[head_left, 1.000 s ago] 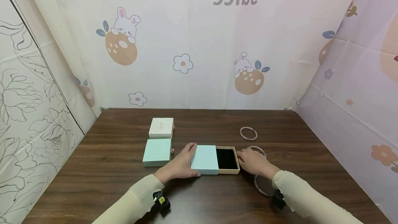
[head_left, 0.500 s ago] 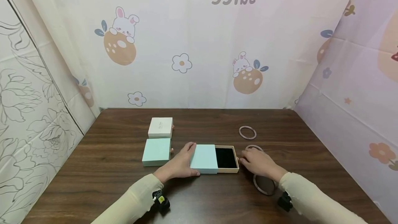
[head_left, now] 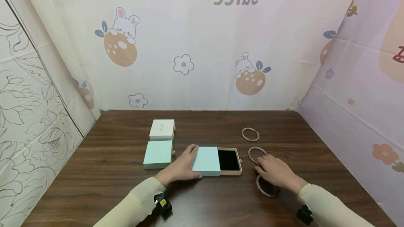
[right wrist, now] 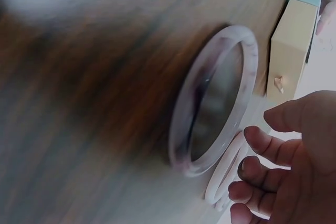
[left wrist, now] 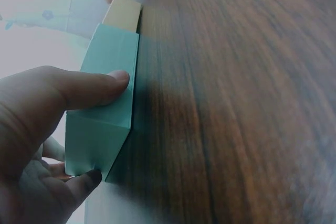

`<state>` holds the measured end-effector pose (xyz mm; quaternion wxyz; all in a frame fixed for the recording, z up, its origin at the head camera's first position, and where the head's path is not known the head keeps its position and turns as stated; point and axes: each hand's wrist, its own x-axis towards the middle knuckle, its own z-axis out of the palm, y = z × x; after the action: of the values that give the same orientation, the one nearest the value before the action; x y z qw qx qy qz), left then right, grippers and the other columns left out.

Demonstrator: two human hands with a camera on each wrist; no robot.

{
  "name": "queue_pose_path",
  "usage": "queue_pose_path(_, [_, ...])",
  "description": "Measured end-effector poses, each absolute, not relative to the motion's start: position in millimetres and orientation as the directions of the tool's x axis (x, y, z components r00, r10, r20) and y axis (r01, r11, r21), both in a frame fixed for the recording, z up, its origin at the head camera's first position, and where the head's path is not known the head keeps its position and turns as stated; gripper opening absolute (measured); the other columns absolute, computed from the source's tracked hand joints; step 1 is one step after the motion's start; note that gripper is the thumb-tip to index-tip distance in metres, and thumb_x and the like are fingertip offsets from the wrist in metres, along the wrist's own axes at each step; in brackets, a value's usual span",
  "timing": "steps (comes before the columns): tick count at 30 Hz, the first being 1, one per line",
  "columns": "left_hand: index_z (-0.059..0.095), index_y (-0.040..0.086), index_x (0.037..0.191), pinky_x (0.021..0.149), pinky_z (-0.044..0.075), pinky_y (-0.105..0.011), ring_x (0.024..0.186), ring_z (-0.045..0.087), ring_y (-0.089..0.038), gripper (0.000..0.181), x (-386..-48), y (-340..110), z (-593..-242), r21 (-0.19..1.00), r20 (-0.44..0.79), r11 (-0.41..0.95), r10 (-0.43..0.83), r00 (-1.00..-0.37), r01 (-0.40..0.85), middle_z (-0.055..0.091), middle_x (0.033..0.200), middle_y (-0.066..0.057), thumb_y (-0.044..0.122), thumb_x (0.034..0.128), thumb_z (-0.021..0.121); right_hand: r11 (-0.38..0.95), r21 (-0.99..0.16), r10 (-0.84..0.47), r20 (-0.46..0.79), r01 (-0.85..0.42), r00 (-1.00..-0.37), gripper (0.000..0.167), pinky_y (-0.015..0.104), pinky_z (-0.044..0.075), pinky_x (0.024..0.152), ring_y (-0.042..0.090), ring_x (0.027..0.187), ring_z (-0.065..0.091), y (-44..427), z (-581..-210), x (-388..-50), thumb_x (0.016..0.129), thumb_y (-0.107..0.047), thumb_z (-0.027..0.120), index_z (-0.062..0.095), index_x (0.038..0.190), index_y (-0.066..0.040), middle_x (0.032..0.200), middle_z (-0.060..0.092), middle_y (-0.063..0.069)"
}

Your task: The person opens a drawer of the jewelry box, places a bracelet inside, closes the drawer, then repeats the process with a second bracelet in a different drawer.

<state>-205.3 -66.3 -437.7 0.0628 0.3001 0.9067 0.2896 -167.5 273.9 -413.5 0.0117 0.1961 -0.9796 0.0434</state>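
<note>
Turquoise box [head_left: 206,160]: drawer [head_left: 230,173] partly out
Left hand [head_left: 183,166]: thumb and fingers grip box
Right hand [head_left: 279,171]: fingers loosely bent, holding nothing, near bangles [right wrist: 182,129]

Homelike setting: rabbit-print curtain [head_left: 205,41], wood-grain table [head_left: 104,164].

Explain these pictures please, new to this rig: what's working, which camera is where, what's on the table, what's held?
No machine here: a person works bare-handed. The wide picture comes from a head-worn camera; the other two come from wrist cameras, one per arm. On the wooden table lie a white box, a closed mint box, a half-open box and three bangles. The left hand grips the half-open box; the right hand is near the bangles, holding nothing.
</note>
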Motion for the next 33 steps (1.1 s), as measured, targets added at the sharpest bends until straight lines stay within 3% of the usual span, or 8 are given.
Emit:
queue_pose_path(6, [0.021,-0.008,0.147,0.100,0.038,-0.043,0.130,0.036,-0.031,0.101,-204,-67,-437,0.561,0.055,0.656,0.578,-0.814,0.504,0.023,0.149,-0.023,0.031,0.0752,0.081,0.937,-0.104,-0.336,0.006,-0.335,-0.942,0.028,0.032,0.031,0.053,0.014,0.060,0.038,282,-413,-159,0.092,-0.027,0.062,0.045,0.072,-0.017,0.063,0.038,-0.005])
queue_pose_path(14, [0.021,-0.008,0.147,0.100,0.038,-0.043,0.130,0.036,-0.030,0.101,-204,-68,-438,0.566,0.054,0.656,0.575,-0.817,0.499,0.023,0.149,-0.023,0.030,0.0754,0.081,0.946,-0.050,-0.321,0.011,-0.321,-0.947,0.032,0.034,0.034,0.054,0.016,0.065,0.045,295,-417,-151,0.091,-0.035,0.062,0.043,0.073,-0.017,0.065,0.038,-0.005])
queue_pose_path(22, [0.022,-0.008,0.147,0.100,0.038,-0.043,0.129,0.037,-0.029,0.101,-204,-67,-439,0.565,0.064,0.651,0.577,-0.814,0.506,0.025,0.148,-0.022,0.029,0.0746,0.082,0.957,-0.112,-0.277,-0.088,-0.267,-0.957,0.035,0.031,0.031,0.051,0.014,0.058,0.038,311,-420,-144,0.093,-0.042,0.057,0.044,0.074,-0.016,0.064,0.038,-0.003])
queue_pose_path(33, [0.022,-0.007,0.148,0.099,0.039,-0.042,0.127,0.039,-0.028,0.101,-205,-66,-439,0.566,0.071,0.649,0.576,-0.814,0.508,0.025,0.149,-0.021,0.029,0.0745,0.082,0.956,-0.041,-0.292,-0.092,-0.290,-0.952,0.029,0.037,0.039,0.054,0.020,0.068,0.051,320,-425,-139,0.092,-0.038,0.060,0.051,0.076,-0.014,0.069,0.048,-0.003])
